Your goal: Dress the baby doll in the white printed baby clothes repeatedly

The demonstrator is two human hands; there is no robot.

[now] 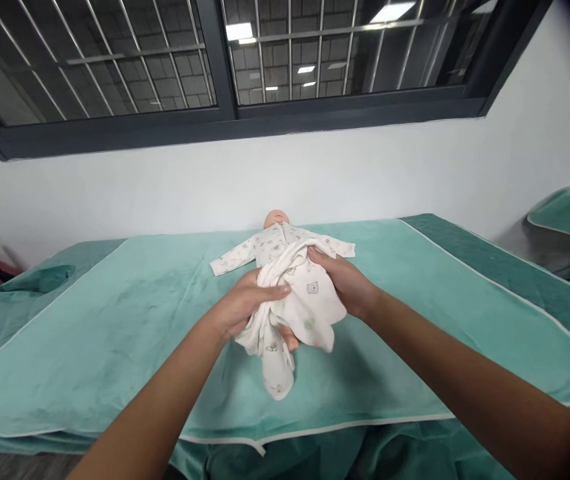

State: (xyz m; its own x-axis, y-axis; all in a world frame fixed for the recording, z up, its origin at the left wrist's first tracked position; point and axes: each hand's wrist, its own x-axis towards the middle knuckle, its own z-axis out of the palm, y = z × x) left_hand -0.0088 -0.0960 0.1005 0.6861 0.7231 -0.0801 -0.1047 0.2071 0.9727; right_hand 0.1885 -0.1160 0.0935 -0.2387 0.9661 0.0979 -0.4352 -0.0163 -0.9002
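bright | lamp glare (239,31) on window (225,73) | soft shadows | upper-right corner dark

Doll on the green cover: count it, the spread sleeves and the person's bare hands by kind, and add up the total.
Doll: 1
Spread white sleeves: 2
Left hand and right hand: 2
Total: 5

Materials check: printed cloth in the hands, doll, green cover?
Printed cloth: thin matte fabric, probably cotton knit; it bunches and drapes in soft folds.
Doll: likely vinyl or plastic; the head looks smooth and moulded, but it's small in view.
Green cover: velvet-like plush, soft sheen; darker brushed patches show. Fibre unclear.
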